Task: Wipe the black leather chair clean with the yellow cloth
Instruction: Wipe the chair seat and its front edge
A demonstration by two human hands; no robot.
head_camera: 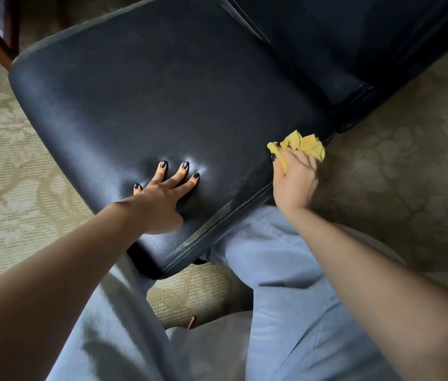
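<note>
Blue trousers point(286, 270) meet the near edge of the black chair point(162, 105), where the left hand point(159, 199) lies flat, fingers spread. At its right edge the right hand point(295, 177) clutches the yellow cloth point(303, 145). Edge wiping seems underway, and a leftward sweep likely comes next.

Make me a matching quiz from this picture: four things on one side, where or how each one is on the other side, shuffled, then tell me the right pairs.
Things
1. left hand
2. right hand
3. yellow cloth
4. carpet

Place or state
a. bunched up at the edge of the chair seat
b. spread flat, pressing down on the seat
c. pale and patterned, under the chair
d. gripping the cloth

Pairs: 1-b, 2-d, 3-a, 4-c
</note>
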